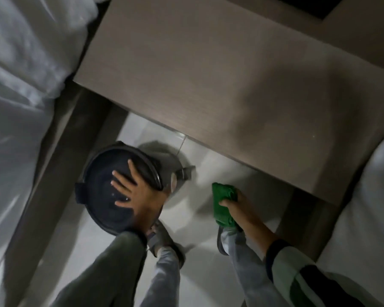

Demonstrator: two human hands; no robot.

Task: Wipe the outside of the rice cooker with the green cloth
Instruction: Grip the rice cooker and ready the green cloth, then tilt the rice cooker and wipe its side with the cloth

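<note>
Our sleeves (102,269) fill the lower frame. Above, the floor (208,258), then the rice cooker (111,185) at lower left centre, our left hand (134,190) flat on its lid, fingers (120,177) spread. Right of it, apart, our right hand (235,203) grips the green cloth (223,201), fingers closed.

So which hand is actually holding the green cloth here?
The right hand: it grips the bunched green cloth above the floor, clear of the rice cooker. The left hand lies flat, fingers spread, on the cooker's dark lid.
</note>
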